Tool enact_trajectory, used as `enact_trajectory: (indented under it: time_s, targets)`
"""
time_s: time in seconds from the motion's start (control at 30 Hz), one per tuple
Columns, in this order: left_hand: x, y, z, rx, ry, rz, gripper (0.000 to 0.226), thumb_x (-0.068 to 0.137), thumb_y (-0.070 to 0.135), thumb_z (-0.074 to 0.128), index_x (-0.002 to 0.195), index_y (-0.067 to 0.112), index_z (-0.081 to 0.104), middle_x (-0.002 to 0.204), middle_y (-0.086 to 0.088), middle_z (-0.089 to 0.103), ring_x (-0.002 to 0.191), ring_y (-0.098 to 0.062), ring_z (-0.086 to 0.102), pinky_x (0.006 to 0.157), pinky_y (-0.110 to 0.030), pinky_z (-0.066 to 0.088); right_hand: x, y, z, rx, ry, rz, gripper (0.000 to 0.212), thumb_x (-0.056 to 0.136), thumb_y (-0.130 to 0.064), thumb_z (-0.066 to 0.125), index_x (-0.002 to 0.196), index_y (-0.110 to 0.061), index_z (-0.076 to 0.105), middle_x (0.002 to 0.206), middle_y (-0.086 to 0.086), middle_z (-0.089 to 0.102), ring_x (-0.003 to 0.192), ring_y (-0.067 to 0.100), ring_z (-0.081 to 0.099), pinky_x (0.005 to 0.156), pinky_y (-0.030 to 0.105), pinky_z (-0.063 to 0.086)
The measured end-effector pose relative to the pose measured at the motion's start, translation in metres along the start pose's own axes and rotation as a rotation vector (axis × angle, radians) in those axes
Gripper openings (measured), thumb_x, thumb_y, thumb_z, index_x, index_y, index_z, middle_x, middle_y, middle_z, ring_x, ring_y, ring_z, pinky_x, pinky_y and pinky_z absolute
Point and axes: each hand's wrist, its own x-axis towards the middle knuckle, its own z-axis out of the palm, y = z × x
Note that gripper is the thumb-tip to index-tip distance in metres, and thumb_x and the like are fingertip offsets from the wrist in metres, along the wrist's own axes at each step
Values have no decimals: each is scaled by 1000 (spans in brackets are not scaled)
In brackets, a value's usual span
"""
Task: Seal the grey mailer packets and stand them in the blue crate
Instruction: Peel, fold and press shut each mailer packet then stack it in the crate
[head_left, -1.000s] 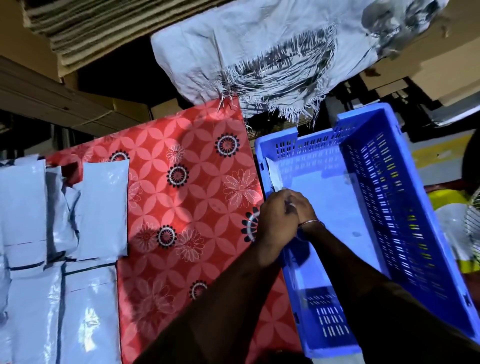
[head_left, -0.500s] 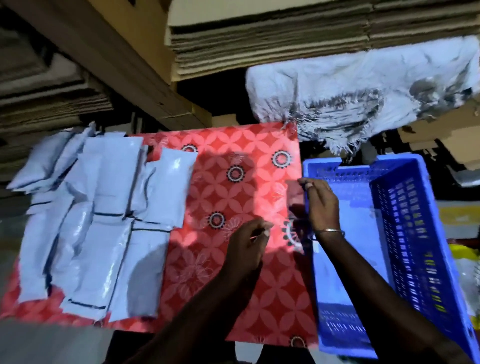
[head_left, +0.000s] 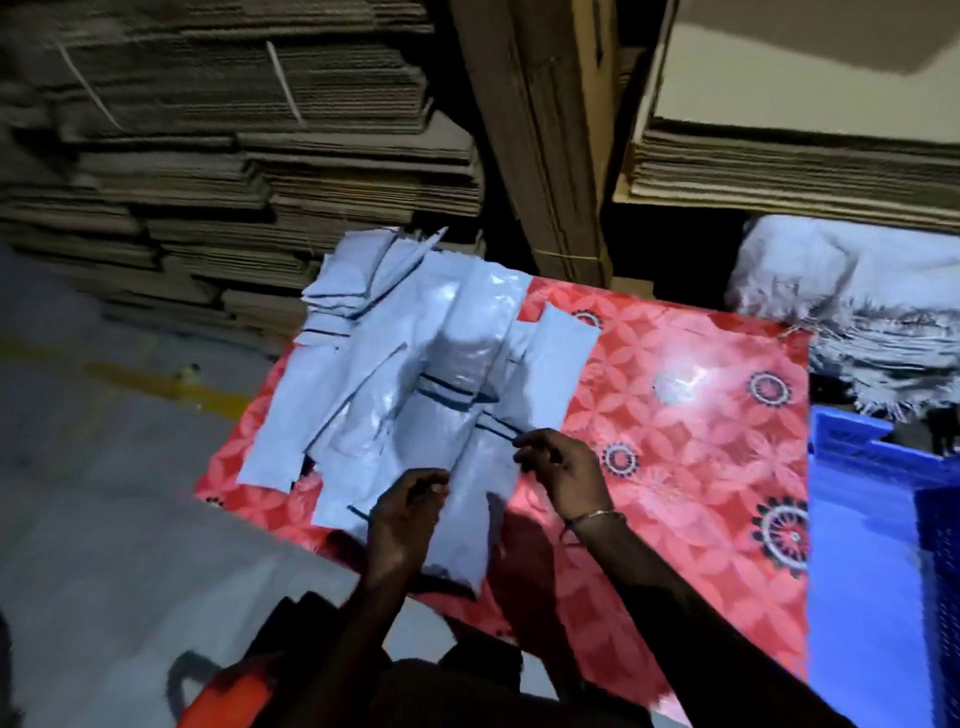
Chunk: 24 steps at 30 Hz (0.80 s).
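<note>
Both hands have left the blue crate (head_left: 852, 519) and come over to the heap of grey mailer packets (head_left: 415, 353), which now fills the middle of the head view instead of its left side. The left hand (head_left: 402, 512) curls its fingers on the left edge of the nearest packet (head_left: 470, 499), which lies flat on the red flowered table cover (head_left: 675, 415). The right hand (head_left: 563, 470), a bangle (head_left: 597, 514) on its wrist, pinches that packet's far right corner by the dark strip. The crate sits at the right edge, beside the cover. Stacked flat cardboard (head_left: 234, 145) rises behind; a frayed white sack (head_left: 857, 312) lies far right.
</note>
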Motion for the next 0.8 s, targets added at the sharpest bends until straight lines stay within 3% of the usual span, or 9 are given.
enact_trajectory:
  time_s: [0.13, 0.2, 0.27, 0.33, 0.43, 0.5, 0.6, 0.67, 0.8]
  targets:
    - [18, -10, -36, -9, 31, -76, 20, 98, 7, 64, 100, 23, 76, 89, 3, 77, 79, -12, 70, 74, -34, 54, 25, 10, 48, -63, 30, 143, 14, 75, -33, 62, 76, -26, 74, 70, -1, 72, 67, 14, 66, 64, 29, 50]
    - [24, -10, -44, -40, 7, -98, 17, 95, 15, 67, 98, 29, 77, 94, 2, 78, 90, -15, 73, 82, -36, 57, 41, 14, 59, -99, 83, 244, 20, 72, -43, 62, 72, -26, 73, 76, 2, 74, 78, 25, 71, 75, 38, 56]
    - [30, -9, -46, -57, -8, -86, 17, 91, 18, 67, 96, 31, 77, 93, 2, 78, 89, -14, 73, 83, -35, 57, 55, 9, 68, -90, 150, 351, 14, 83, -34, 68, 75, -23, 71, 79, 3, 72, 80, 29, 69, 78, 39, 56]
    - [38, -8, -45, -52, -41, -70, 23, 95, 8, 65, 96, 28, 77, 92, 2, 77, 86, -13, 71, 81, -34, 56, 71, 4, 80, 84, 264, 424, 15, 86, -21, 74, 72, -17, 69, 70, 7, 67, 67, 26, 62, 66, 36, 52]
    - [47, -3, -42, -35, -93, -66, 26, 94, 8, 65, 96, 31, 77, 92, 4, 76, 84, -12, 68, 77, -32, 55, 93, 1, 90, 208, 354, 489, 29, 66, -36, 84, 68, -10, 71, 55, 8, 60, 48, 23, 54, 55, 33, 44]
    - [51, 2, -39, -25, -113, -60, 25, 94, 10, 65, 97, 32, 76, 94, 6, 76, 84, -12, 68, 76, -32, 54, 108, 5, 92, 218, 361, 515, 36, 60, -40, 85, 71, -7, 75, 55, 8, 61, 49, 23, 54, 56, 34, 45]
    - [56, 6, -36, -12, -142, -45, 24, 95, 8, 63, 99, 28, 76, 93, 6, 76, 83, -10, 69, 74, -32, 54, 122, 11, 96, 191, 394, 534, 32, 51, -39, 85, 59, -12, 70, 54, 6, 62, 54, 24, 58, 61, 37, 50]
    - [59, 8, -35, -2, -163, -38, 24, 95, 9, 63, 100, 28, 75, 94, 6, 77, 85, -10, 70, 75, -33, 55, 124, 8, 98, 208, 394, 529, 26, 55, -30, 84, 55, -12, 65, 52, 8, 58, 53, 24, 56, 60, 37, 49]
    - [70, 13, -29, -21, -173, -20, 24, 98, 10, 61, 102, 29, 75, 97, 6, 76, 89, -14, 70, 74, -34, 54, 110, -8, 84, 411, 394, 544, 17, 81, -5, 69, 71, -7, 56, 65, 17, 50, 48, 22, 47, 48, 26, 39]
